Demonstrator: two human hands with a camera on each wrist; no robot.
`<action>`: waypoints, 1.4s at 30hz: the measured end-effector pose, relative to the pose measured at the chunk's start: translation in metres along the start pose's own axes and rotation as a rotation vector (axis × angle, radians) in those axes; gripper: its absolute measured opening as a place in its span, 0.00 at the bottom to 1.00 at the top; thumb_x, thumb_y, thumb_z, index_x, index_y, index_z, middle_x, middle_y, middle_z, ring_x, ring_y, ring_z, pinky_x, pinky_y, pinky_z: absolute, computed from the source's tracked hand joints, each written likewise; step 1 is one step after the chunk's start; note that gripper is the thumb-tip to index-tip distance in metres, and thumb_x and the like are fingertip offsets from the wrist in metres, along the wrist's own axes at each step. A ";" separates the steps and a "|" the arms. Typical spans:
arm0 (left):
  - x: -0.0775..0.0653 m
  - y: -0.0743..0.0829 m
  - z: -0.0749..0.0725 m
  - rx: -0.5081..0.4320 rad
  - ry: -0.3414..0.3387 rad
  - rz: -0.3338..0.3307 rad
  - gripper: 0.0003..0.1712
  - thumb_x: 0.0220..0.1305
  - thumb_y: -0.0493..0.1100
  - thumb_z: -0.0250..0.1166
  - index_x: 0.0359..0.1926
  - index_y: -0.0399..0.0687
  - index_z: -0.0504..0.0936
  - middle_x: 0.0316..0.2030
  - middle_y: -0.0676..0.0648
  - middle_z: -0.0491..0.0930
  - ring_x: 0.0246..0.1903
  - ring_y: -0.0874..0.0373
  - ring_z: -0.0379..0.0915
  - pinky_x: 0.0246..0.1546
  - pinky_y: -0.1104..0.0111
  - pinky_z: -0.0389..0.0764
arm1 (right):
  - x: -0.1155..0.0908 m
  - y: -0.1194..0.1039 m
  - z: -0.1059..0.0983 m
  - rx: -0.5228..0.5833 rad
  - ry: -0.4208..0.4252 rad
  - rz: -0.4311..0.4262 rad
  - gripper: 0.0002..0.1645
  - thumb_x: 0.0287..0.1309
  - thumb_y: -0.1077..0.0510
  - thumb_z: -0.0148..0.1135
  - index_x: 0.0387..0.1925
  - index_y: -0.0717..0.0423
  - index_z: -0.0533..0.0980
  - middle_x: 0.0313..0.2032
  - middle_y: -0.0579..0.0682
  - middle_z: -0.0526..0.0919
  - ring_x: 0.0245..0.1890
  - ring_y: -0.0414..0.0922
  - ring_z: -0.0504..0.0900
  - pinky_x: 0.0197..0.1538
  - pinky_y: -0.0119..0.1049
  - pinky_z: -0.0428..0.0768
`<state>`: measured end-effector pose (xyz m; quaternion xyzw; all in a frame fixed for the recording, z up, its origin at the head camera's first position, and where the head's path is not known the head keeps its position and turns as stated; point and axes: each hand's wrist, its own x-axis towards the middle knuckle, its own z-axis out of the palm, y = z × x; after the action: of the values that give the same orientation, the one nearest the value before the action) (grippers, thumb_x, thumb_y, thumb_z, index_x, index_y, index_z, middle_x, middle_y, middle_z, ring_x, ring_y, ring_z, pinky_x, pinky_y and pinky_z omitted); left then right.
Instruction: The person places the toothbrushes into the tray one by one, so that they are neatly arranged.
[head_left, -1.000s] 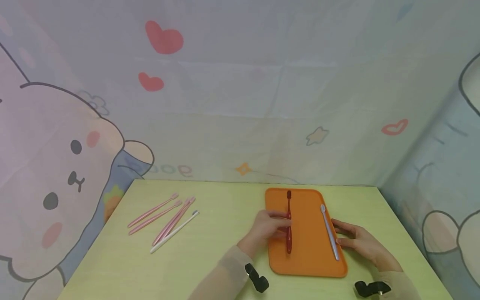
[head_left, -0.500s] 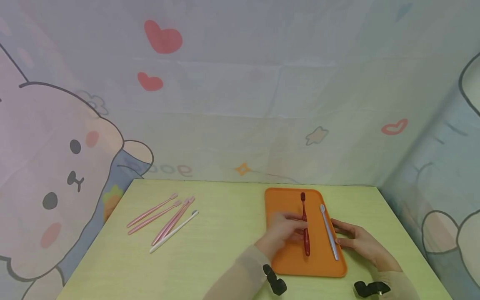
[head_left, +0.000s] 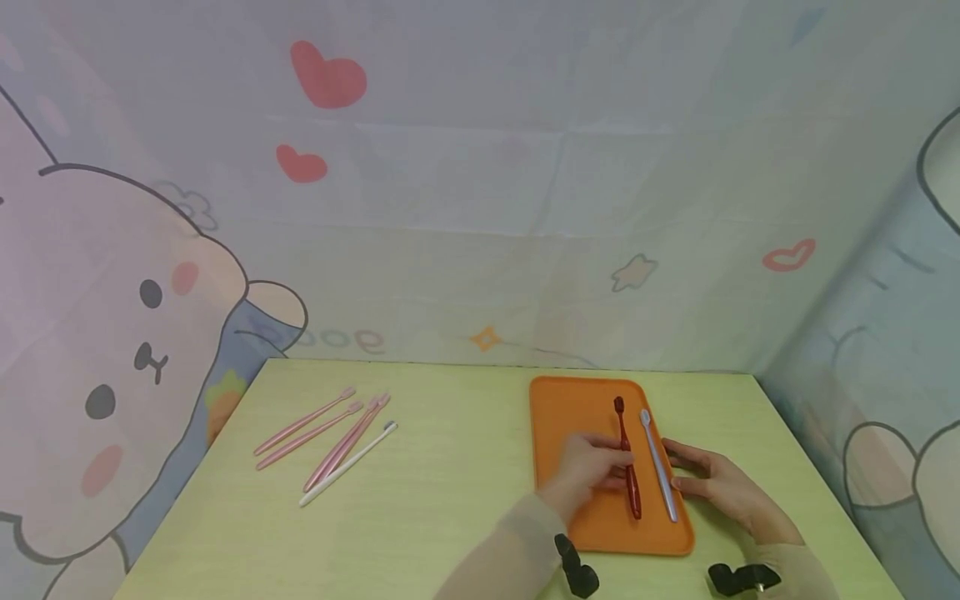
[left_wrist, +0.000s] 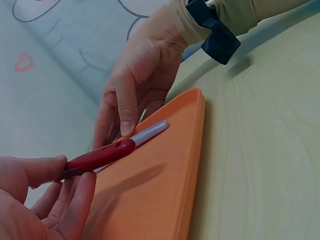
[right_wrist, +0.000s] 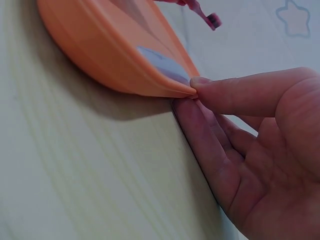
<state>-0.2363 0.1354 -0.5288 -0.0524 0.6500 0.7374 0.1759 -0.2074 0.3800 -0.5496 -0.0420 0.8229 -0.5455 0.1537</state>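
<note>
Above a pale counter (head_left: 450, 467), left fingers (left_wrist: 82, 197) pinch a red toothbrush (head_left: 632, 487), not yet laid down, over an orange tray (head_left: 562, 400) gripped by the right fingers (right_wrist: 240, 95). Between them a lilac toothbrush (head_left: 659, 467) already lies; well to their left, pink toothbrushes (head_left: 309, 436) and a white toothbrush (head_left: 348, 465) remain outside.

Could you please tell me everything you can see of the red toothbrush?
The red toothbrush has a glossy, dark red handle that looks like plastic, a thinner neck and a small head with dark bristles. The left hand pinches it between thumb and fingers, above the orange tray, where a shadow falls below it. Its head points toward the far side, and it slants slightly beside the lavender toothbrush; whether the two touch is hard to tell.
</note>
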 end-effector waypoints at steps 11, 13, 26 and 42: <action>-0.006 0.003 0.019 0.053 0.059 -0.003 0.08 0.61 0.30 0.78 0.39 0.37 0.87 0.27 0.46 0.86 0.25 0.52 0.86 0.31 0.58 0.91 | -0.001 0.001 0.001 -0.011 0.030 0.009 0.47 0.70 0.57 0.70 0.81 0.66 0.59 0.72 0.70 0.71 0.73 0.65 0.69 0.56 0.29 0.81; -0.006 0.003 0.021 0.063 0.068 0.000 0.08 0.61 0.30 0.78 0.38 0.37 0.86 0.27 0.46 0.85 0.24 0.53 0.85 0.31 0.59 0.91 | -0.001 0.001 0.001 -0.010 0.033 0.009 0.47 0.70 0.57 0.71 0.81 0.66 0.59 0.72 0.70 0.72 0.73 0.63 0.69 0.56 0.28 0.81; 0.001 -0.003 0.034 0.119 0.105 0.041 0.08 0.59 0.29 0.79 0.36 0.36 0.86 0.25 0.47 0.82 0.22 0.52 0.85 0.26 0.62 0.89 | -0.002 -0.001 0.001 0.024 0.001 -0.017 0.45 0.73 0.59 0.67 0.81 0.69 0.57 0.72 0.73 0.70 0.68 0.54 0.77 0.55 0.30 0.83; 0.015 -0.014 0.044 0.340 0.167 0.113 0.13 0.56 0.33 0.82 0.26 0.44 0.83 0.22 0.51 0.77 0.16 0.57 0.79 0.22 0.62 0.87 | -0.001 0.003 0.000 0.010 0.006 -0.050 0.44 0.73 0.61 0.66 0.81 0.68 0.57 0.72 0.72 0.71 0.69 0.61 0.75 0.56 0.29 0.82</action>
<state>-0.2393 0.1825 -0.5403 -0.0462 0.7794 0.6189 0.0858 -0.2059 0.3813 -0.5521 -0.0600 0.8193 -0.5533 0.1377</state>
